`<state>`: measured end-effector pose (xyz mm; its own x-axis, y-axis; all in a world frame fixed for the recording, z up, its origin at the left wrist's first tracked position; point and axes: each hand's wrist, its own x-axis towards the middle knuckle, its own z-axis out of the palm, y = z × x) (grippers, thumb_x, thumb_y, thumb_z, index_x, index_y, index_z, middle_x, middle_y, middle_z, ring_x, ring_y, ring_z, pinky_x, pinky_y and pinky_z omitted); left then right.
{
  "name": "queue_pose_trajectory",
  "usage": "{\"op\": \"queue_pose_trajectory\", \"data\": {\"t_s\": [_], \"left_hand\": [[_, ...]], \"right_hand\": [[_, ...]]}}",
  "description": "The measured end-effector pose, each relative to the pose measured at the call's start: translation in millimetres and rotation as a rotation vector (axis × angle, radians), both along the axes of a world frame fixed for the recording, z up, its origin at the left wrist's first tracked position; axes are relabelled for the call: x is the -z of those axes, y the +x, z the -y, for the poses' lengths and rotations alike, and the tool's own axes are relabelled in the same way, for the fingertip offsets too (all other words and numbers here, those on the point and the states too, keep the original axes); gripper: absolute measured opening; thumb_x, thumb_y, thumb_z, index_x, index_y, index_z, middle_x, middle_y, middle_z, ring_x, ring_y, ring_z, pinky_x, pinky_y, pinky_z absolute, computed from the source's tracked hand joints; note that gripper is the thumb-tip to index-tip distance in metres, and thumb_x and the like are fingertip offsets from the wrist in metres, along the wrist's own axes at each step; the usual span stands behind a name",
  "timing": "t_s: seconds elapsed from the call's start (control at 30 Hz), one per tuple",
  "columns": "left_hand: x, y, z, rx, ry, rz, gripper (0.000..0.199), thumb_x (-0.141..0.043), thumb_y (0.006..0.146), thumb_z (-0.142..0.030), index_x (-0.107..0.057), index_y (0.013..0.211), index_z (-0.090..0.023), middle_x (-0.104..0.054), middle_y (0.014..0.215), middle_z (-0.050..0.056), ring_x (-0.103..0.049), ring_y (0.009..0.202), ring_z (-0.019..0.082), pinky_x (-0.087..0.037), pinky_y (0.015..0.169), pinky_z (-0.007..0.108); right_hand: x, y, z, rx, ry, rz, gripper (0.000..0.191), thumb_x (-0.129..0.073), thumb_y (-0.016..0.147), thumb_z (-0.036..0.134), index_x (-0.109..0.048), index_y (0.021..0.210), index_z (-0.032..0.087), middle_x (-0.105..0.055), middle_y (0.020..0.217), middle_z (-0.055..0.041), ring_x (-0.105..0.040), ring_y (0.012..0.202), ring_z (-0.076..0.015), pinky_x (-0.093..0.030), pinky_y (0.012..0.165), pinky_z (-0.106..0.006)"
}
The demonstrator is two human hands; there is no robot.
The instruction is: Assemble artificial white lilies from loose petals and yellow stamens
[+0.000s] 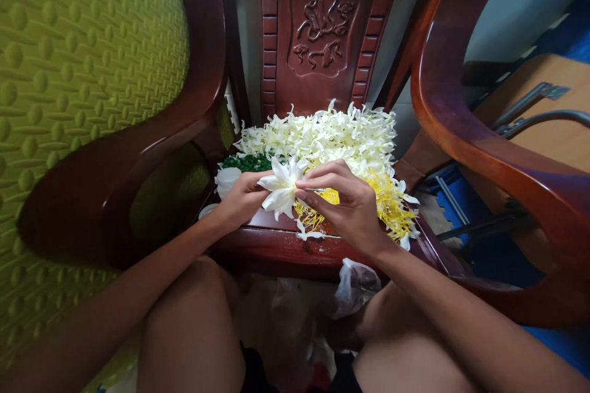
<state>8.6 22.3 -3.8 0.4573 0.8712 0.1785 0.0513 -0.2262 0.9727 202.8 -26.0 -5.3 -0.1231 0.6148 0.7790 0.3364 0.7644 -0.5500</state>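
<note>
A white artificial-looking flower (281, 186) with pointed petals is held up over the front of a chair seat. My left hand (243, 198) pinches it from the left side, fingers closed. At its centre, the thumb and index fingertip of my right hand (349, 204) are pressed together; what they grip is too small to make out. Behind both hands lies a big pile of white flowers (322, 138). Yellow strands (391, 206) are heaped to the right of my right hand, and green pieces (249, 163) sit behind my left hand. A loose white flower (308, 233) rests near the seat's front edge.
The dark red wooden chair has curved armrests (461, 116) on both sides and a carved backrest (322, 31). A white cup (227, 180) stands at the seat's left. A clear plastic bag (354, 285) hangs below the front edge. Yellow-green textured matting (83, 43) rises at left.
</note>
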Motion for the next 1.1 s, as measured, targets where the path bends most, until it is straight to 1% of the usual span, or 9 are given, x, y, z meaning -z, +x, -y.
{"op": "queue_pose_trajectory", "data": {"t_s": [0.1,0.2,0.3,0.47,0.57,0.67,0.83,1.0,1.1], "left_hand": [[1.7,0.1,0.4,0.028,-0.03,0.018,0.029,-0.079,0.066,-0.034,-0.063,0.053,-0.015,-0.053,0.051,-0.002,-0.045,0.053,0.011,-0.04,0.053,0.023],[4.3,-0.4,0.6,0.025,-0.06,0.019,0.027,-0.08,0.066,-0.034,-0.065,0.055,-0.014,-0.059,0.056,0.0,-0.049,0.057,0.011,-0.041,0.054,0.021],[6.5,-1.2,-0.5,0.012,-0.075,0.036,0.026,-0.081,0.065,-0.034,-0.067,0.057,-0.014,-0.061,0.058,0.0,-0.049,0.058,0.011,-0.041,0.053,0.02],[7.1,-2.2,-3.5,0.034,-0.056,0.06,0.028,-0.082,0.064,-0.033,-0.064,0.055,-0.014,-0.056,0.052,-0.001,-0.046,0.054,0.01,-0.041,0.053,0.022],[6.2,-2.1,-3.6,0.023,-0.041,0.056,0.031,-0.082,0.062,-0.034,-0.061,0.052,-0.014,-0.051,0.05,-0.003,-0.045,0.053,0.01,-0.04,0.052,0.022],[5.7,-1.8,-3.5,0.023,-0.034,0.04,0.032,-0.082,0.063,-0.037,-0.062,0.054,-0.015,-0.05,0.051,-0.002,-0.046,0.054,0.011,-0.04,0.052,0.022],[3.0,-1.2,-2.6,0.039,0.008,-0.003,0.025,-0.08,0.066,-0.035,-0.067,0.06,-0.014,-0.057,0.057,-0.001,-0.048,0.057,0.012,-0.04,0.053,0.022],[-0.6,5.1,1.7,0.033,-0.025,0.045,0.033,-0.082,0.064,-0.036,-0.061,0.052,-0.014,-0.05,0.05,-0.002,-0.043,0.051,0.01,-0.038,0.051,0.023],[-1.3,11.0,3.2,0.036,-0.068,0.095,0.035,-0.083,0.062,-0.038,-0.059,0.05,-0.014,-0.047,0.049,-0.003,-0.039,0.05,0.009,-0.037,0.049,0.022]], "right_hand": [[0.4,0.8,-0.9,0.007,0.029,0.026,0.014,-0.078,0.085,0.021,-0.074,0.098,0.026,-0.074,0.093,-0.0013,-0.068,0.089,-0.017,-0.054,0.082,-0.037],[-1.4,3.6,-0.4,-0.021,0.091,-0.011,0.028,-0.081,0.082,0.03,-0.071,0.109,0.029,-0.075,0.096,-0.0016,-0.068,0.088,-0.019,-0.055,0.08,-0.038],[-5.5,6.9,1.4,-0.033,0.164,-0.036,0.036,-0.082,0.08,0.03,-0.07,0.114,0.029,-0.075,0.094,-0.0022,-0.066,0.086,-0.0198,-0.053,0.079,-0.039],[-6.9,3.8,3.8,0.03,0.222,0.062,0.028,-0.08,0.082,0.021,-0.071,0.108,0.025,-0.074,0.092,-0.0043,-0.066,0.085,-0.0195,-0.052,0.078,-0.039],[-3.2,-1.2,2.9,0.083,0.188,0.138,0.017,-0.075,0.087,0.023,-0.072,0.104,0.027,-0.073,0.092,-0.0031,-0.067,0.085,-0.0184,-0.053,0.079,-0.038],[-0.7,-3.1,1.3,0.108,0.169,0.146,0.011,-0.072,0.09,0.023,-0.073,0.099,0.028,-0.073,0.09,-0.002,-0.067,0.085,-0.0175,-0.053,0.077,-0.037],[-0.7,-1.4,2.0,0.081,0.178,0.114,0.009,-0.075,0.087,0.021,-0.072,0.094,0.026,-0.073,0.086,-0.0017,-0.066,0.081,-0.0167,-0.053,0.076,-0.036],[1.5,-0.6,3.8,0.057,0.07,0.035,0.008,-0.075,0.087,0.022,-0.071,0.092,0.026,-0.071,0.089,-0.0008,-0.067,0.085,-0.0162,-0.054,0.077,-0.036],[2.3,2.0,1.7,0.068,0.091,0.037,0.015,-0.078,0.085,0.024,-0.072,0.098,0.029,-0.071,0.093,-0.0009,-0.067,0.088,-0.0176,-0.054,0.081,-0.038]]}}
